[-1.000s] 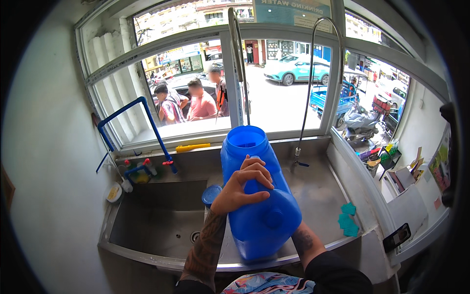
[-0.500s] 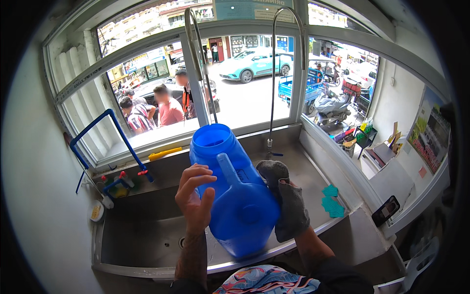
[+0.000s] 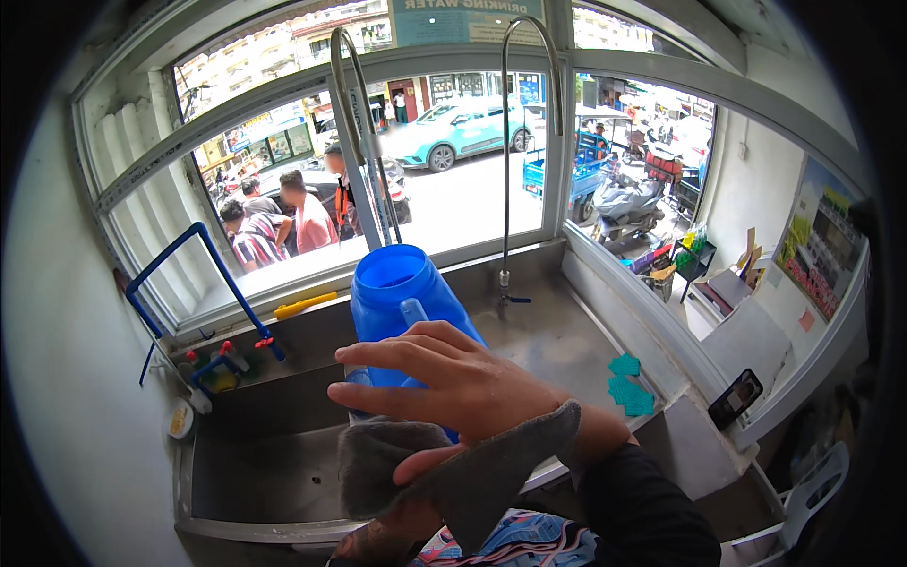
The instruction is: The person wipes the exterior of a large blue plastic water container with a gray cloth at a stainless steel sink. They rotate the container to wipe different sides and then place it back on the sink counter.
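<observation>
A blue plastic water jug [image 3: 387,307] with a wide uncapped mouth leans in the steel sink, its lower part hidden behind my hands. My right hand [image 3: 453,378] reaches across in front of it, palm down, fingers stretched out and spread toward the left. Below that hand, a grey cloth [image 3: 501,472] hangs in folds, one corner reaching my right wrist. My left hand [image 3: 411,520] is low at the front, mostly covered by the cloth that it holds; its fingers are hidden.
Two tall curved metal spouts [image 3: 507,142] rise behind the sink [image 3: 255,454]. Blue piping [image 3: 231,279] and bottles [image 3: 227,364] stand at the left. Teal scraps [image 3: 630,392] lie on the right ledge, near a propped phone [image 3: 735,397]. People [image 3: 302,213] and vehicles are outside the window.
The grey cloth has passed from around my right hand to my left. My right hand has swung left across the jug, uncovered, and my left hand has dropped toward me.
</observation>
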